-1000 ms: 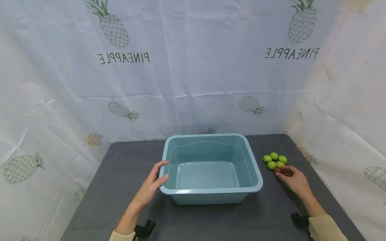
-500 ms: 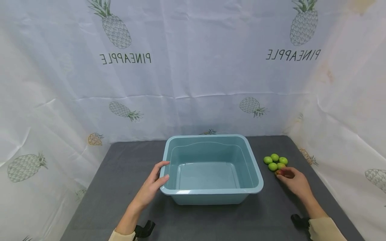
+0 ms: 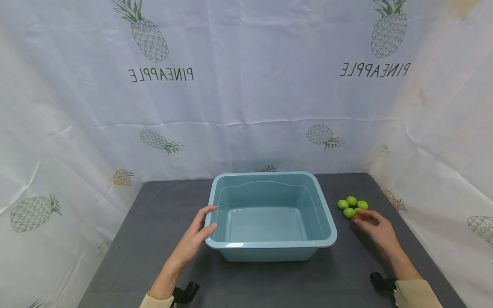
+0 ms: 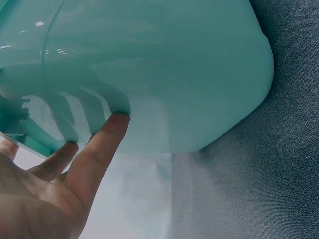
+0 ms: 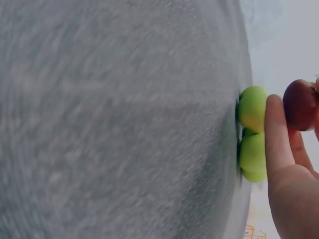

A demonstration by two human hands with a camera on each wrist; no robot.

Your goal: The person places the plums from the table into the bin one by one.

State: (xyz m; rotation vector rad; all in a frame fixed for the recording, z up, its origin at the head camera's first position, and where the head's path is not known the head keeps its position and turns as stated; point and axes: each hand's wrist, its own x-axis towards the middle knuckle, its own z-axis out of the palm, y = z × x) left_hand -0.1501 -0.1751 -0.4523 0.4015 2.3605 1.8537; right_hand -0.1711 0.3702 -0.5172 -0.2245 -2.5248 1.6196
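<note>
A light blue-green plastic basin [image 3: 265,216] stands on the dark cloth. My left hand [image 3: 194,236] holds its left rim, with thumb and index finger over the edge; in the left wrist view other fingertips [image 4: 119,119] press the outer wall [image 4: 199,84]. My right hand [image 3: 379,231] pinches a small dark red round fruit [image 5: 299,105] between thumb and fingers. In the right wrist view the red fruit sits farther from the cloth than the green ones. Several small green round fruits [image 3: 349,213] lie clustered just beyond the fingertips, to the right of the basin.
The table [image 3: 154,222] is covered with dark grey cloth. White curtains [image 3: 269,85] printed with pineapples hang at the back and both sides. The right hand and fruits are near the table's right edge.
My right hand has risen slightly with the red fruit, which now overlaps the nearest green one in the head view. My left hand stays on the basin's rim.
</note>
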